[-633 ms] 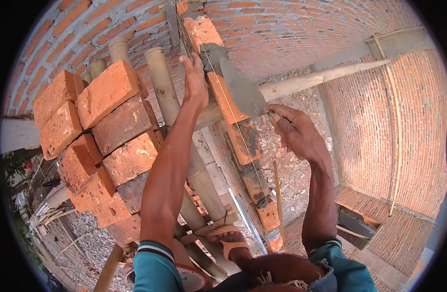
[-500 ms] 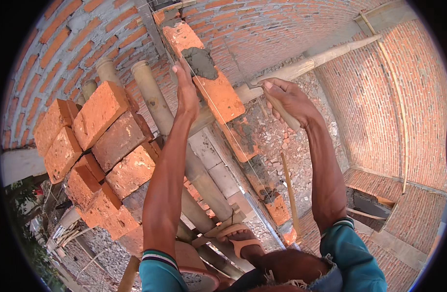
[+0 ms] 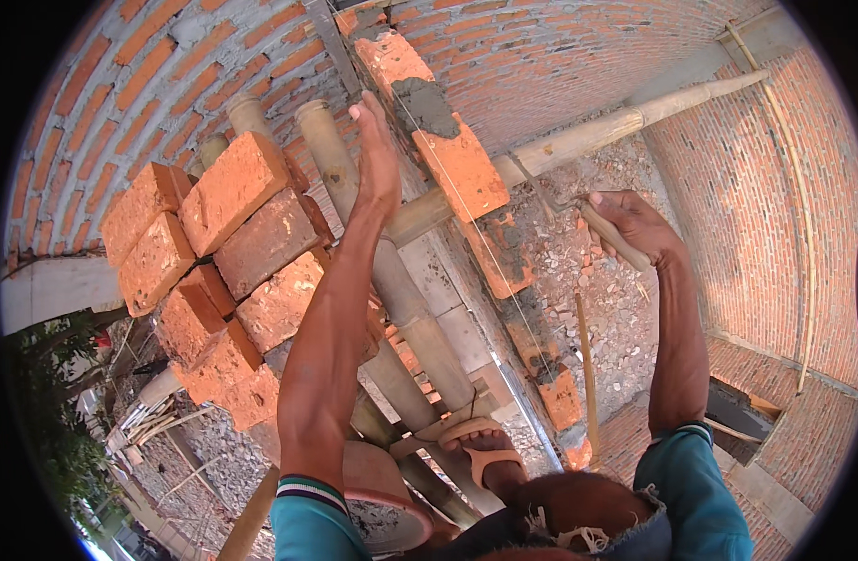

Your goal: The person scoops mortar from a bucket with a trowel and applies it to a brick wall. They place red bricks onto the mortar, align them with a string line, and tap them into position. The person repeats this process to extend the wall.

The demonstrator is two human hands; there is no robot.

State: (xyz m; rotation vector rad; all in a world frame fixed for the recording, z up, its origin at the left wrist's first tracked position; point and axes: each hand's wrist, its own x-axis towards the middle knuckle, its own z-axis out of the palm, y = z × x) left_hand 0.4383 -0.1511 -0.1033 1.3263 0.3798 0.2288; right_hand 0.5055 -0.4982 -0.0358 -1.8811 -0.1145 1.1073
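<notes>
My left hand (image 3: 379, 159) is open, its fingers stretched out together just left of the narrow brick wall course, apart from it. My right hand (image 3: 637, 226) grips the wooden handle of a trowel (image 3: 616, 237) to the right of the course; the thin metal blade shows nearly edge-on, pointing toward the wall. On top of the course lies an orange brick (image 3: 461, 173). A lump of wet grey mortar (image 3: 426, 106) sits at its far end, against another brick (image 3: 393, 58). A taut string (image 3: 455, 190) runs lengthwise over the course.
Stacked bricks (image 3: 265, 229) lie at left on bamboo poles (image 3: 387, 271). A bucket (image 3: 377, 477) stands by my sandalled foot (image 3: 490, 449). A horizontal bamboo pole (image 3: 597, 137) passes behind the course. Rubble (image 3: 602, 309) covers the ground below at right, with brick walls (image 3: 737, 187) beyond.
My right hand and the trowel have moved right, farther from the brick course. My left hand has come slightly away from the brick's side. The whole view has shifted a little.
</notes>
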